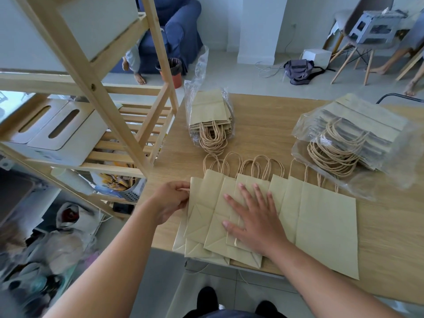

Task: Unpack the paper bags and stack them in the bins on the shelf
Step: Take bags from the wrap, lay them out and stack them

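Several flat tan paper bags with twine handles lie fanned out in an overlapping row on the wooden table, near its front edge. My right hand rests flat on the middle bags with fingers spread. My left hand pinches the left edge of the leftmost bag. Two plastic-wrapped packs of the same bags sit farther back: one pack at centre with its wrap open, one pack at the right. White bins with slot handles stand on the wooden shelf to the left.
The shelf's slanted wooden post crosses between me and the bins. Clutter and plastic bags lie on the floor at lower left. Behind the table are a blue armchair with a seated person's legs, a backpack and chairs.
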